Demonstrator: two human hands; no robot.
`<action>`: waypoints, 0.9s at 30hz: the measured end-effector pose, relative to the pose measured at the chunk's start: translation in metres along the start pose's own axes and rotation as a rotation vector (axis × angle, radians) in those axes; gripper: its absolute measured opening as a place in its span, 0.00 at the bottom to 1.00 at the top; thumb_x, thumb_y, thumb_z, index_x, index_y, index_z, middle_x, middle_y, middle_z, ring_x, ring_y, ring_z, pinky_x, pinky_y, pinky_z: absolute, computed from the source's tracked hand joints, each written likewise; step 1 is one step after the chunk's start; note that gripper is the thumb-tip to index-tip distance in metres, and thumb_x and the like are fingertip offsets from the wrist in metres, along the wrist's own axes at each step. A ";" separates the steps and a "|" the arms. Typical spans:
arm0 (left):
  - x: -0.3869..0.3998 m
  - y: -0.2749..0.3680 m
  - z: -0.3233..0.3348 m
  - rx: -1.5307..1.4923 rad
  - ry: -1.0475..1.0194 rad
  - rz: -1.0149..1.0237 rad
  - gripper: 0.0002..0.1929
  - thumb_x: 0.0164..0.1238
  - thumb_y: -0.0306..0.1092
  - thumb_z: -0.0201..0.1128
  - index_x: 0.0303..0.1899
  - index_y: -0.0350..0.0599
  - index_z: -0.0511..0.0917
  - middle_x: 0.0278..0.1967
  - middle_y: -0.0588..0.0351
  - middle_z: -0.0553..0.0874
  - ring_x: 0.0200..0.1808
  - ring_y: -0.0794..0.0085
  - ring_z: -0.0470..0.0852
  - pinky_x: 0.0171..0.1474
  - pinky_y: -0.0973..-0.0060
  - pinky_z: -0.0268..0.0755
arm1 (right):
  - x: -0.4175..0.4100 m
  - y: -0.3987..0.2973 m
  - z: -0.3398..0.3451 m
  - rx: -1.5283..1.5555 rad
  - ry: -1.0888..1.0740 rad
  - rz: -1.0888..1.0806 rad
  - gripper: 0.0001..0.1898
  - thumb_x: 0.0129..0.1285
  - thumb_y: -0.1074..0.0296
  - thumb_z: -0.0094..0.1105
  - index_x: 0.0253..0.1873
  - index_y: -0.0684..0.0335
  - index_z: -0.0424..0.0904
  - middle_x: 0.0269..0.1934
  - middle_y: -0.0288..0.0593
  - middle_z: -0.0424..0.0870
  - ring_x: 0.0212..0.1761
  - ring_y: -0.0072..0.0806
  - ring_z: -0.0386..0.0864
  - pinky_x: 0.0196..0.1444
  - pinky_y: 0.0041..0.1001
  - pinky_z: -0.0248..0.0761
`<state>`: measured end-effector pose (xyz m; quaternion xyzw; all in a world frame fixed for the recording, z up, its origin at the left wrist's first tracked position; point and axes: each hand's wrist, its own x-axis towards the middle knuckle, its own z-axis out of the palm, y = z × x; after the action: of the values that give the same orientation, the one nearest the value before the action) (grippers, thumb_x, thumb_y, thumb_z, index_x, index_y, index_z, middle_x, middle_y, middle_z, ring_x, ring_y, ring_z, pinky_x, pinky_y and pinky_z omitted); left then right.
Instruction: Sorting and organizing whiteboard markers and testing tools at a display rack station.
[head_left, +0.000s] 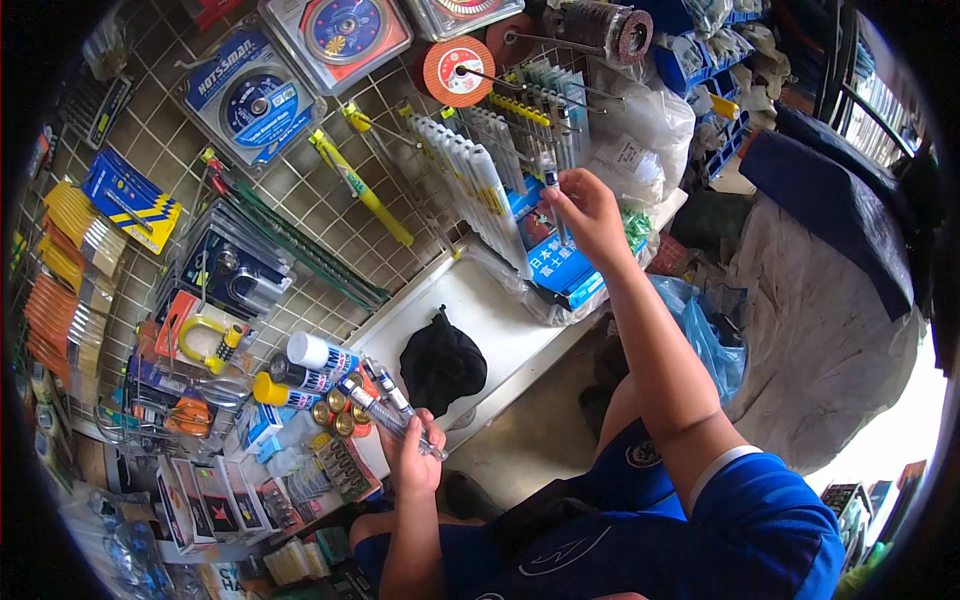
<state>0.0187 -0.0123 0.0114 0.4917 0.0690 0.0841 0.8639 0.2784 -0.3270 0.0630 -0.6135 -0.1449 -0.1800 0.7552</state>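
Observation:
My left hand (414, 459) is closed around a small bunch of slim clear plastic tubes (382, 409) with printed blue-and-white bands; what is inside is too small to tell. They slant up and left over the shelf. My right hand (589, 214) pinches another clear tube (551, 180) with a dark band, held upright between thumb and fingers. It is beside the hanging rows of slim packs (517, 142) on wire hooks, in front of a blue box (559, 262). Whether this tube touches a hook cannot be told.
A black cloth bundle (444, 360) lies on the white shelf (510, 300). Spray cans (307, 352) stand left of it. The wire grid wall (292, 172) carries cutting discs (455, 71), a packaged saw blade (255, 97), locks and scrapers. Large plastic bags (645, 127) hang at right.

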 end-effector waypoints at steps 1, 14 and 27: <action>-0.001 0.000 0.001 -0.004 0.000 0.001 0.20 0.77 0.28 0.58 0.65 0.56 0.66 0.43 0.56 0.78 0.30 0.76 0.75 0.32 0.76 0.67 | -0.005 -0.006 0.000 0.036 0.020 -0.039 0.11 0.71 0.69 0.66 0.50 0.67 0.76 0.38 0.38 0.84 0.39 0.21 0.83 0.40 0.23 0.76; -0.006 -0.009 0.038 -0.108 -0.168 -0.099 0.31 0.77 0.31 0.60 0.74 0.59 0.53 0.62 0.50 0.77 0.65 0.46 0.79 0.59 0.41 0.81 | -0.157 -0.066 0.111 0.183 -0.516 0.353 0.12 0.67 0.68 0.72 0.48 0.67 0.80 0.38 0.33 0.84 0.42 0.16 0.81 0.45 0.23 0.75; 0.024 -0.015 -0.003 0.225 -0.034 -0.004 0.33 0.68 0.19 0.62 0.69 0.54 0.58 0.45 0.52 0.81 0.31 0.69 0.82 0.27 0.74 0.71 | 0.043 -0.016 -0.051 -0.129 0.243 -0.034 0.14 0.69 0.59 0.69 0.43 0.66 0.84 0.28 0.36 0.84 0.28 0.20 0.78 0.31 0.23 0.70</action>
<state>0.0427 -0.0127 -0.0041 0.5868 0.0644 0.0655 0.8045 0.3095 -0.3835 0.0854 -0.6319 -0.0506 -0.2748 0.7229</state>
